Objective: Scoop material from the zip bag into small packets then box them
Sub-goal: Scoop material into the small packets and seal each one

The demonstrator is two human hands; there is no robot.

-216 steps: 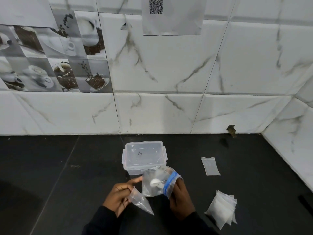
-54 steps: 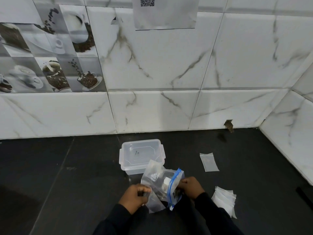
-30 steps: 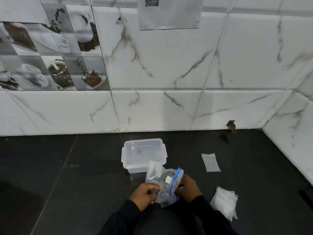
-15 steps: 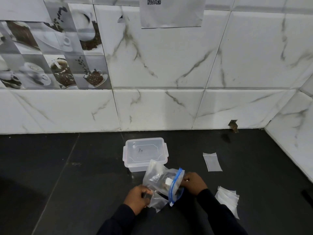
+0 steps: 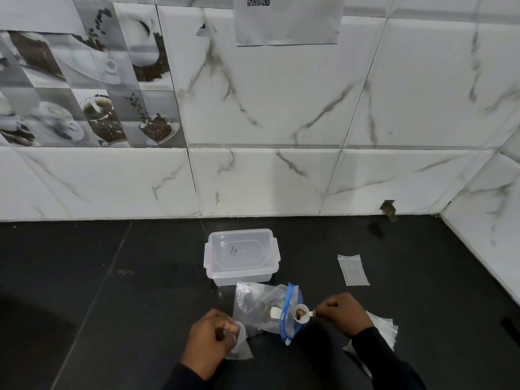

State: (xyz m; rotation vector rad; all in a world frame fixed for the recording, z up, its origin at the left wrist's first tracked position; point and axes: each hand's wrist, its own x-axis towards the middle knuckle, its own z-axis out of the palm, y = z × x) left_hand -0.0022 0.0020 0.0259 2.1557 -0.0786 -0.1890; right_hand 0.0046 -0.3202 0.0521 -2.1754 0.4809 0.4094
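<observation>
A scoop is held loaded just outside the zip bag, with a packet gripped ready beside it

The right hand (image 5: pixel 339 316) is pinched on the handle of the scoop (image 5: pixel 301 315), brown bits seen in its cup, just right of the zip bag (image 5: pixel 267 309); the left hand (image 5: pixel 212 340) is clenched on a small packet (image 5: pixel 239 343) at the bag's lower left. The step is judged to be filling: next the scoop must be tipped into the packet's mouth. The lidded box (image 5: pixel 242 256) stands just behind the bag, spare packets (image 5: pixel 385 330) to its right

1 head view looks forward and down, close above the counter (image 5: pixel 112 291).
</observation>
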